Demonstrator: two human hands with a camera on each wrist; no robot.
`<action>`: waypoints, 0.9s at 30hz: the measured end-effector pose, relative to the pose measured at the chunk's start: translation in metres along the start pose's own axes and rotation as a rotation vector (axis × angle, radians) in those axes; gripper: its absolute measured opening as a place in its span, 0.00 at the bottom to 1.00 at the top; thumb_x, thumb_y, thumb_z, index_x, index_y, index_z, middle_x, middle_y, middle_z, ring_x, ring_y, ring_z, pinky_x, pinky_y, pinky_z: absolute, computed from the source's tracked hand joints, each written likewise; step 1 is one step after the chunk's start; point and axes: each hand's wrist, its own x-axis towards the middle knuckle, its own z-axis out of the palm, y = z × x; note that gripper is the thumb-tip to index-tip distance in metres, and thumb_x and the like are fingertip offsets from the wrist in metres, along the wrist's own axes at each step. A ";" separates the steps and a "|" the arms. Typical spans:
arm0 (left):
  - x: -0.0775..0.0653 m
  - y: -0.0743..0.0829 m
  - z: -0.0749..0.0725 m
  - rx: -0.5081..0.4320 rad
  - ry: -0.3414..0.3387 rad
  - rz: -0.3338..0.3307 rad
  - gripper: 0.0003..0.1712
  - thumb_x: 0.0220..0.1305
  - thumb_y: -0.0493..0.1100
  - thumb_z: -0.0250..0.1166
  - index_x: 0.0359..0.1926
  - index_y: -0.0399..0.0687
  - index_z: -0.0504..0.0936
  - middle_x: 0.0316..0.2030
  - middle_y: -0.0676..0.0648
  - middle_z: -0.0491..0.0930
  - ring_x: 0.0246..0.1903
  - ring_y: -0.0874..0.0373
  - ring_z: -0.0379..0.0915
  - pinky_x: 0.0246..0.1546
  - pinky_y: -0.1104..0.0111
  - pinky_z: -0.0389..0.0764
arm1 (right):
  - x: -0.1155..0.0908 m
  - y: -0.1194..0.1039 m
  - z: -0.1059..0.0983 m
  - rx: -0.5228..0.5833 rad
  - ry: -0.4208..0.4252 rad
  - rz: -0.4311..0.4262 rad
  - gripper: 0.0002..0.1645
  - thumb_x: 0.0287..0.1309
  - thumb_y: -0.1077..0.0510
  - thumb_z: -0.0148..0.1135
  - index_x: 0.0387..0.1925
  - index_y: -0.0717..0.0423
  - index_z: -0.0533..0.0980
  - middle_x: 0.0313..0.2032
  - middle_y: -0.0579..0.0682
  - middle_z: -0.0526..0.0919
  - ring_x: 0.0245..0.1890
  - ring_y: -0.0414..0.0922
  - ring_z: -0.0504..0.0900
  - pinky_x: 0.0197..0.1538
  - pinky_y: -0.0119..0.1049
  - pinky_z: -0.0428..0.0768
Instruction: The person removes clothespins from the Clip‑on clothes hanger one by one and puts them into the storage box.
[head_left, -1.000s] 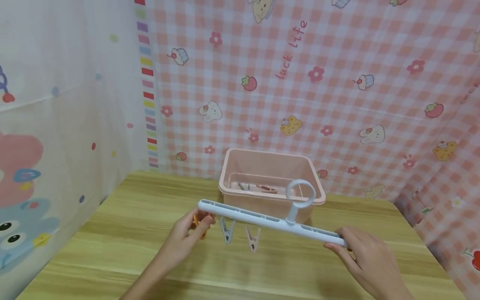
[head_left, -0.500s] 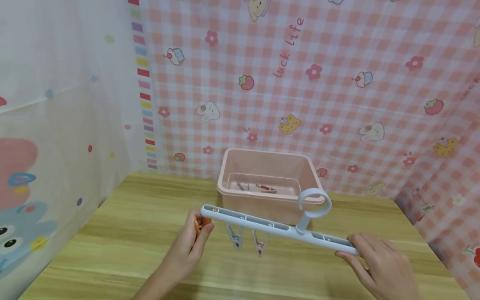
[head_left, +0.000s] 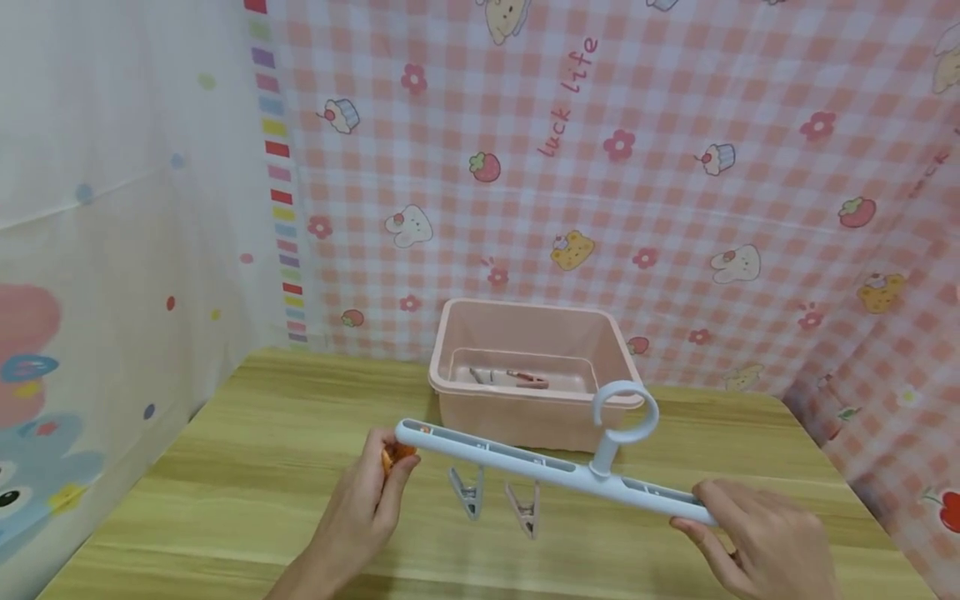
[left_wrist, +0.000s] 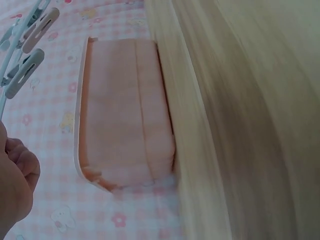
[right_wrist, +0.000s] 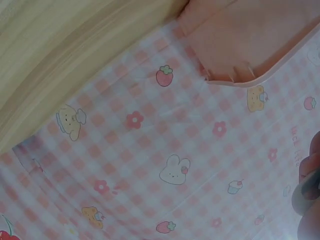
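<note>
A light blue clip hanger [head_left: 510, 460] with a ring-shaped hook is held up in the air, tilted down to the right. My right hand [head_left: 768, 533] grips its right end. At the other end, my left hand [head_left: 348, 512] pinches an orange clothespin [head_left: 397, 454], mostly covered by the fingers. Between the hands, a grey-blue clothespin [head_left: 468, 496] and a pale pink clothespin [head_left: 525, 510] hang under the bar. The left wrist view shows the side of my left hand [left_wrist: 17, 185]. Only some fingers [right_wrist: 312, 155] and the hanger's end [right_wrist: 305, 195] appear in the right wrist view.
Behind the hanger, a pink plastic bin [head_left: 525, 417] stands on the wood-grain table [head_left: 300, 433]. A reddish clothespin [head_left: 527, 381] and a greyish piece [head_left: 480, 377] lie inside it. A checked cloth [head_left: 675, 208] hangs at the back.
The hanger and both hands have shifted down, with the right end also further right. My left fingers now cover more of the orange clothespin, and the hanging clothespins have swung slightly.
</note>
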 end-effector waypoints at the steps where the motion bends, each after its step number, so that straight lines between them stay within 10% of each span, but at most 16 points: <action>1: 0.000 0.000 0.000 0.024 0.009 0.010 0.08 0.70 0.30 0.58 0.47 0.39 0.70 0.24 0.60 0.65 0.22 0.78 0.53 0.19 0.82 0.62 | 0.000 0.000 0.001 0.005 0.007 -0.005 0.33 0.70 0.26 0.42 0.27 0.47 0.74 0.18 0.33 0.68 0.18 0.24 0.53 0.18 0.19 0.51; 8: -0.002 0.003 0.004 0.230 0.111 0.052 0.10 0.76 0.42 0.54 0.46 0.37 0.72 0.25 0.55 0.73 0.22 0.77 0.56 0.19 0.86 0.59 | 0.000 -0.004 0.005 0.005 0.059 -0.015 0.34 0.72 0.27 0.39 0.25 0.47 0.72 0.17 0.31 0.62 0.19 0.23 0.50 0.19 0.19 0.46; 11: -0.002 0.005 0.005 0.181 0.107 0.030 0.08 0.75 0.39 0.56 0.45 0.36 0.72 0.24 0.56 0.71 0.21 0.77 0.56 0.18 0.84 0.60 | 0.001 -0.007 0.005 -0.002 0.083 -0.007 0.35 0.72 0.27 0.39 0.24 0.48 0.72 0.16 0.32 0.63 0.20 0.23 0.49 0.19 0.19 0.46; 20: 0.004 0.006 -0.009 -0.890 -0.323 -0.173 0.12 0.79 0.29 0.36 0.51 0.41 0.64 0.24 0.43 0.57 0.15 0.54 0.47 0.11 0.69 0.51 | -0.008 -0.001 0.008 -0.012 0.142 0.017 0.36 0.71 0.27 0.42 0.26 0.51 0.76 0.17 0.36 0.72 0.18 0.25 0.54 0.16 0.22 0.53; 27: 0.007 0.006 -0.005 -1.519 -0.556 -0.176 0.22 0.81 0.34 0.25 0.50 0.47 0.68 0.25 0.49 0.52 0.18 0.61 0.43 0.12 0.70 0.44 | -0.013 0.004 0.012 -0.015 0.192 -0.013 0.37 0.70 0.28 0.44 0.27 0.53 0.78 0.19 0.42 0.78 0.14 0.29 0.61 0.15 0.25 0.60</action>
